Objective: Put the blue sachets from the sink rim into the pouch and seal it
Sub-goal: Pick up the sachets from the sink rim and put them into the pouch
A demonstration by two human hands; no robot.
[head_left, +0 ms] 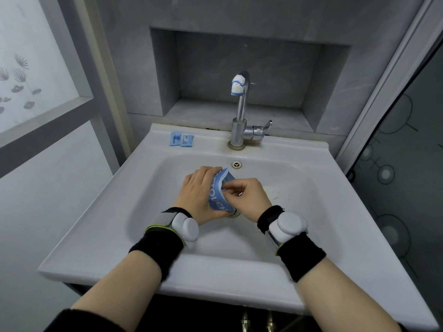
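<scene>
Two small blue foil sachets (180, 139) lie unpacked on the white ceramic sink rim (287, 149), while your left hand (199, 190) clasps the blue printed plastic pouch (219, 192) over the basin and your right hand (249, 197) pinches its unsealed mouth.

Walls: grey tile, with a recessed niche (249, 75) behind the tap
Left: frosted window (36, 68) (leaf prints)
Right: glass door (407, 164)
Light: dim, even

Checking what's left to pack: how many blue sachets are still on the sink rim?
2. One sachet and a second sachet lie side by side on the back rim, left of the faucet. Any inside the pouch are hidden.
</scene>
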